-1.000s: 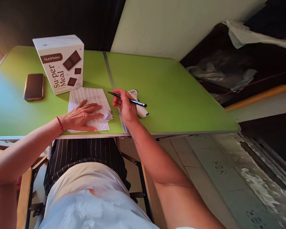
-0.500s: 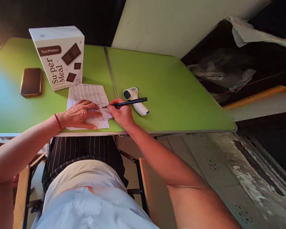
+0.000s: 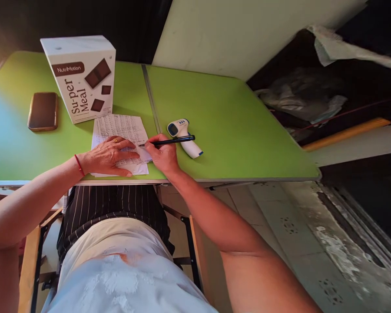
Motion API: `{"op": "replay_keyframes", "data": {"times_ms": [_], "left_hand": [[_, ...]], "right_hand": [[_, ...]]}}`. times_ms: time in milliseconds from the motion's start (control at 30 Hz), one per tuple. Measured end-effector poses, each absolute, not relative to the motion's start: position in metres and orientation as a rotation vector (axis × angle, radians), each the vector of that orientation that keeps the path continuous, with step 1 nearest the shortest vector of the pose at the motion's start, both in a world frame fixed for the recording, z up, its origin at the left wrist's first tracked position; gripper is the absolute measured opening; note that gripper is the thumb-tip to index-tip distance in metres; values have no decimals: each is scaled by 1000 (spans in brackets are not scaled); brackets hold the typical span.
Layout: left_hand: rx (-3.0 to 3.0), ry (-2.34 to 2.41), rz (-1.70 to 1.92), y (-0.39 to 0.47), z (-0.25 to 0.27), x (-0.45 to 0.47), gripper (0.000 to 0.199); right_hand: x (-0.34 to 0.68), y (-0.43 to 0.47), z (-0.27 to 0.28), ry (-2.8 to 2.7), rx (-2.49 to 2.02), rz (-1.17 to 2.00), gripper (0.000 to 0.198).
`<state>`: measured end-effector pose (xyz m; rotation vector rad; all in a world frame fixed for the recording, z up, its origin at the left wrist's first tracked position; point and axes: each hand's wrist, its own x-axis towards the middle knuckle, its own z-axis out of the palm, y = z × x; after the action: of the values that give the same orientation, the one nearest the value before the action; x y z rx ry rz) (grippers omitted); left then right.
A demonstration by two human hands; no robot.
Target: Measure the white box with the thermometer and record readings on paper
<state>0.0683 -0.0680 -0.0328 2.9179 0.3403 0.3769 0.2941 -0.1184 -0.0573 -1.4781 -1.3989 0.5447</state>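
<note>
Paper [image 3: 119, 126] partly covered by flattened left hand [image 3: 109, 155]; pen [image 3: 179, 140] gripped by right hand [image 3: 165, 157] at paper; thermometer [image 3: 191, 148] right of paper.

The green folding table [image 3: 241, 126], crossed by a metal strip [image 3: 151, 98], bears a smartphone [image 3: 43, 111] at left, an upright NutriMotion box [image 3: 84, 80] beside it, text-covered papers [image 3: 117, 126] nearer, and, right of the strip, an infrared thermometer [image 3: 189, 147].
</note>
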Motion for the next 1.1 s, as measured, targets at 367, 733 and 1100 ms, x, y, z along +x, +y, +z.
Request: {"op": "replay_keyframes", "data": {"times_ms": [367, 733, 1100], "left_hand": [[2911, 335, 383, -68, -32, 68, 75], [2911, 345, 365, -68, -30, 68, 68], [2917, 335, 364, -69, -29, 68, 67]], "right_hand": [[292, -119, -54, -1382, -1491, 566, 8], [295, -117, -60, -1402, -1480, 541, 9], [295, -118, -58, -1418, -1486, 542, 9]]}}
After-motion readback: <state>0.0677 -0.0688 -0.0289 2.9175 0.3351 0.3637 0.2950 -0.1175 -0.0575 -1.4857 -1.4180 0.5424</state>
